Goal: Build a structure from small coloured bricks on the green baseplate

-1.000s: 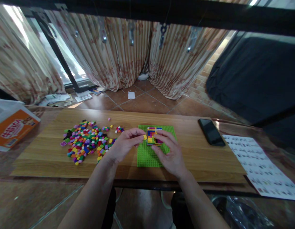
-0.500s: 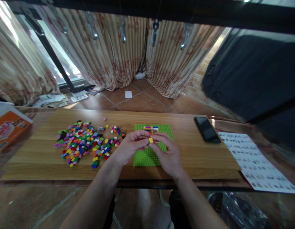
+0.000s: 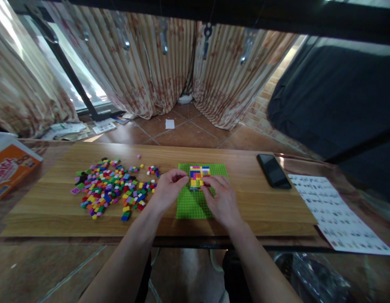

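Note:
A green studded baseplate [image 3: 195, 207] lies on the wooden board in front of me. On it stands a square block of multicoloured toy bricks [image 3: 196, 173], with yellow, blue, orange, pink and white on top. My right hand [image 3: 222, 197] is at the block's near right corner, thumb and fingers closed on a small yellow brick [image 3: 201, 182] that looks to be touching the top. To the left of the block is my left hand [image 3: 169, 187], thumb and forefinger brought together. Whether anything sits between those fingertips is too small to tell.
Loose bricks [image 3: 109, 183] lie heaped on the left of the wooden board [image 3: 245, 210]. A black phone [image 3: 273, 171] rests at the right, beside a printed sheet [image 3: 336, 214]. An orange and white box [image 3: 13, 168] stands at the far left.
My hands have parted: the left has drawn back leftward from the yellow brick. The right hand keeps the brick, now lower at the block's near right corner, and the block's top shows.

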`<state>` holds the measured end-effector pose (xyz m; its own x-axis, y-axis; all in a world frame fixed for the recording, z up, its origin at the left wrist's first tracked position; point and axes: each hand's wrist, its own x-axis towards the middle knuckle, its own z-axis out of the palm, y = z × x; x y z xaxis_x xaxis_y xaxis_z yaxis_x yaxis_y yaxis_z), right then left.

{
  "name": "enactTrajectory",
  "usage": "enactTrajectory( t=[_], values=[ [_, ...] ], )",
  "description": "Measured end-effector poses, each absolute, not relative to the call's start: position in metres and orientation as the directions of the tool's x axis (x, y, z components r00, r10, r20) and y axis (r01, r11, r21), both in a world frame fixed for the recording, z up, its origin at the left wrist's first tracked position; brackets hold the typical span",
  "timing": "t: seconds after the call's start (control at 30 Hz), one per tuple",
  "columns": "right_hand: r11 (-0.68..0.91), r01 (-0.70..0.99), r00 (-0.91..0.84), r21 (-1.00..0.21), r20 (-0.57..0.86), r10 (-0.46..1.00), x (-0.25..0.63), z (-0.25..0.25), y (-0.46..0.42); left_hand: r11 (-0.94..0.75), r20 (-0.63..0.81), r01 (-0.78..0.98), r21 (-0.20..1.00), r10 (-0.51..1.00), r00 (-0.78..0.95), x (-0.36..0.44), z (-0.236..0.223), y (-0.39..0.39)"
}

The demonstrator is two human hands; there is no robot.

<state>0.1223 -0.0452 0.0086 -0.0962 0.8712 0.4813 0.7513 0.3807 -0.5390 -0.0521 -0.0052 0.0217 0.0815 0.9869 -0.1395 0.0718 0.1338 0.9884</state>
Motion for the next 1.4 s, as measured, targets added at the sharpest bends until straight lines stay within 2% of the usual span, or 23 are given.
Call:
enactTrajectory(
  t=[0.2,0.8,1.1,1.4],
  values=[
    [0.388,0.787,-0.12,-0.48,0.497,0.859,0.12,0.007,-0.044,0.121,-0.128,0.061,0.991,0.983,0.135,-0.048,0.023,-0.008],
    [0.408,0.746,-0.067,-0.527,0.55,0.833,0.119,0.01,-0.047,0.104,-0.114,0.071,0.992,0.981,0.155,-0.047,0.019,-0.006],
    [0.377,0.753,-0.055,-0.539,0.519,0.853,0.119,0.008,-0.047,0.012,-0.014,0.414,0.91,1.0,0.003,-0.031,0.009,-0.009],
    [0.369,0.74,-0.04,-0.563,0.51,0.859,0.119,0.008,-0.048,-0.007,0.012,0.496,0.869,1.0,-0.006,-0.025,0.012,-0.01]
  ],
)
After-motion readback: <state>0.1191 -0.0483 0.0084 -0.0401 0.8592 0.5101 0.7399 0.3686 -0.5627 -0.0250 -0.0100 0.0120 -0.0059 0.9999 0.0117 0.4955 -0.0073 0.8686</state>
